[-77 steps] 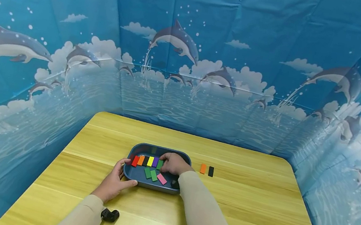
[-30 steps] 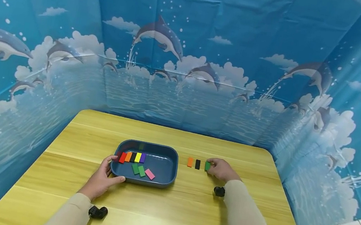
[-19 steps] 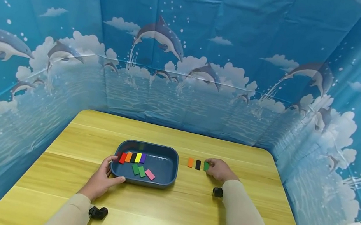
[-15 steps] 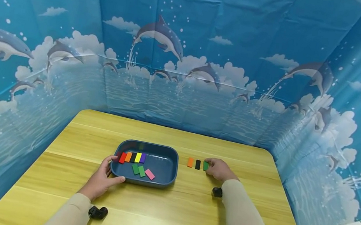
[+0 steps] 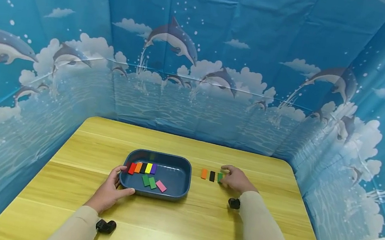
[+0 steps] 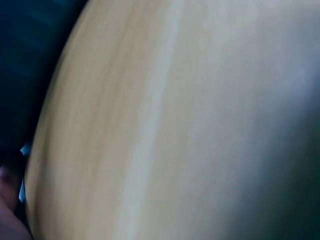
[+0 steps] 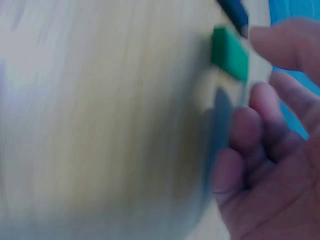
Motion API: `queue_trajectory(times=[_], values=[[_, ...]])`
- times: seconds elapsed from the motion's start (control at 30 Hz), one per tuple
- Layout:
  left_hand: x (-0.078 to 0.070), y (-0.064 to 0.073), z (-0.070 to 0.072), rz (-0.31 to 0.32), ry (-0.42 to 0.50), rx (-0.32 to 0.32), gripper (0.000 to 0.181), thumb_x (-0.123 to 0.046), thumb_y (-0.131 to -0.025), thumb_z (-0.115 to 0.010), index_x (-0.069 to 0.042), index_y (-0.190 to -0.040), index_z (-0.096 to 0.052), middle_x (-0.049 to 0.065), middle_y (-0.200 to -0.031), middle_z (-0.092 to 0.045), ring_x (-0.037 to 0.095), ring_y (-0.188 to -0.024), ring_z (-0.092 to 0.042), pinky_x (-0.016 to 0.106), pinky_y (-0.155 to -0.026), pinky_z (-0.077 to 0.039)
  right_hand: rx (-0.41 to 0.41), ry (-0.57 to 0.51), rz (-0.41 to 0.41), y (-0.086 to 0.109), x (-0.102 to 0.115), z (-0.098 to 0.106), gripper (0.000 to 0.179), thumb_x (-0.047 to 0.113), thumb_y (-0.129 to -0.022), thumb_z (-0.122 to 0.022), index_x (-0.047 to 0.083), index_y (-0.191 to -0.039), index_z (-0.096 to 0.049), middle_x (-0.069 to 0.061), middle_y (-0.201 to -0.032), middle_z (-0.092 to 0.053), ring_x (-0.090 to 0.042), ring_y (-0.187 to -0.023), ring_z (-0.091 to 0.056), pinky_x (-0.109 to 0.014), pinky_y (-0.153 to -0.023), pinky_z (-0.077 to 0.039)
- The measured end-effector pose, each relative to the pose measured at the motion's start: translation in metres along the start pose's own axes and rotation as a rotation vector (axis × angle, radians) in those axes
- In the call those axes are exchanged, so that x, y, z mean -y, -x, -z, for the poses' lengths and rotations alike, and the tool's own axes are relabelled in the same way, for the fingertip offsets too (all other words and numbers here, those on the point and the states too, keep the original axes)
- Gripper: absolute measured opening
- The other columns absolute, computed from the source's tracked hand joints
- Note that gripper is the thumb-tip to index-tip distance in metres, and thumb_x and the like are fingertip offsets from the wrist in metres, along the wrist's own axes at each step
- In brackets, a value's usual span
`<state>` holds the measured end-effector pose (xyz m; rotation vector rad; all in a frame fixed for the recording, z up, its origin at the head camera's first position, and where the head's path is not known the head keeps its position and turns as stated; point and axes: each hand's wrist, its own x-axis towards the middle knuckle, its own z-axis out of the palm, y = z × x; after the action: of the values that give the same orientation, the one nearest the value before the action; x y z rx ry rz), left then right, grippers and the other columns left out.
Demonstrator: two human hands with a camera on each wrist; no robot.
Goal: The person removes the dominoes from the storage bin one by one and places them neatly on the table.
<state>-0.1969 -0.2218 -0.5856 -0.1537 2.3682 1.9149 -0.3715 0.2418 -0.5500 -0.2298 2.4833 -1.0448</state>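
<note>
My left hand [image 5: 107, 192] holds the left end of a dark blue tray [image 5: 176, 181], fingers at the left rim and thumb along the near side. My right hand [image 5: 237, 181] hovers beside a green domino-like block [image 5: 220, 177] on the table, its fingers parted and loosely bent around nothing. In the right wrist view that green block [image 7: 231, 54] sits free of the fingertips. To its left lie a black block [image 5: 212, 176] and an orange block [image 5: 204, 174], evenly spaced in a row. The left wrist view is blurred, with mostly table surface and a bit of hand.
Inside the tray stand red [image 5: 132, 168], orange, black, yellow [image 5: 148, 168] and purple blocks side by side. Two green blocks [image 5: 152, 183] and a pink block [image 5: 161, 186] lie nearer its front. A dolphin-printed curtain [image 5: 194, 107] hangs behind the wooden table [image 5: 159, 232].
My right hand has carried the green block from the tray to the table, shifted it left toward the black block, and let go. My left hand has stayed on the tray.
</note>
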Motion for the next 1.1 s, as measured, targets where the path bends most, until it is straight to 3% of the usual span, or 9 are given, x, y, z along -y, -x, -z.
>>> queue_trajectory(times=[0.07,0.17,0.37,0.57,0.83,1.1], values=[[0.001,0.0,0.0,0.006,-0.008,-0.006,0.087,-0.022,-0.093,-0.082,-0.022,-0.159,-0.026,0.023,-0.173,-0.021,0.049,-0.161,-0.016,0.057,-0.13,-0.019,-0.003,-0.023,0.033,-0.002,0.015,-0.002,0.063,0.018,-0.098,-0.066,0.014,-0.157,-0.047,-0.013,-0.101,-0.065,-0.022,-0.069,-0.049,-0.037,-0.066,-0.045],[0.002,-0.001,0.001,0.003,-0.016,-0.012,0.087,-0.023,-0.093,-0.083,-0.023,-0.159,-0.027,0.023,-0.173,-0.023,0.048,-0.161,-0.017,0.057,-0.13,-0.019,0.018,0.0,0.119,-0.004,0.048,-0.008,0.057,0.018,-0.101,-0.066,0.012,-0.155,-0.05,-0.009,-0.096,-0.061,-0.018,-0.063,-0.043,-0.035,-0.061,-0.043],[0.003,-0.002,0.003,-0.001,-0.002,-0.004,0.088,-0.024,-0.091,-0.085,-0.023,-0.159,-0.027,0.023,-0.173,-0.022,0.048,-0.161,-0.016,0.057,-0.13,-0.018,0.118,0.089,0.272,-0.009,0.119,-0.03,0.047,0.017,-0.101,-0.07,0.012,-0.147,-0.061,-0.005,-0.091,-0.062,-0.018,-0.07,-0.048,-0.033,-0.065,-0.045],[0.003,-0.002,0.002,-0.007,0.0,-0.007,0.088,-0.024,-0.091,-0.085,-0.023,-0.158,-0.028,0.024,-0.172,-0.024,0.049,-0.161,-0.017,0.057,-0.13,-0.019,0.227,0.149,0.353,-0.02,0.164,-0.063,0.041,0.012,-0.099,-0.073,0.013,-0.14,-0.068,-0.001,-0.079,-0.062,-0.016,-0.069,-0.05,-0.03,-0.066,-0.045],[0.0,-0.002,0.0,-0.003,0.002,-0.011,0.086,-0.023,-0.092,-0.084,-0.022,-0.158,-0.029,0.026,-0.172,-0.024,0.048,-0.16,-0.018,0.058,-0.13,-0.019,0.426,0.295,0.331,-0.036,0.179,-0.105,0.042,0.009,-0.095,-0.076,0.014,-0.136,-0.071,0.003,-0.075,-0.062,-0.013,-0.075,-0.056,-0.028,-0.078,-0.05],[0.002,-0.003,0.001,-0.012,0.011,-0.019,0.086,-0.021,-0.091,-0.085,-0.021,-0.157,-0.031,0.023,-0.171,-0.028,0.046,-0.161,-0.02,0.058,-0.13,-0.019,0.498,0.343,0.25,-0.046,0.173,-0.121,0.039,0.005,-0.092,-0.077,0.024,-0.126,-0.077,0.004,-0.071,-0.058,-0.012,-0.067,-0.05,-0.027,-0.068,-0.044]])
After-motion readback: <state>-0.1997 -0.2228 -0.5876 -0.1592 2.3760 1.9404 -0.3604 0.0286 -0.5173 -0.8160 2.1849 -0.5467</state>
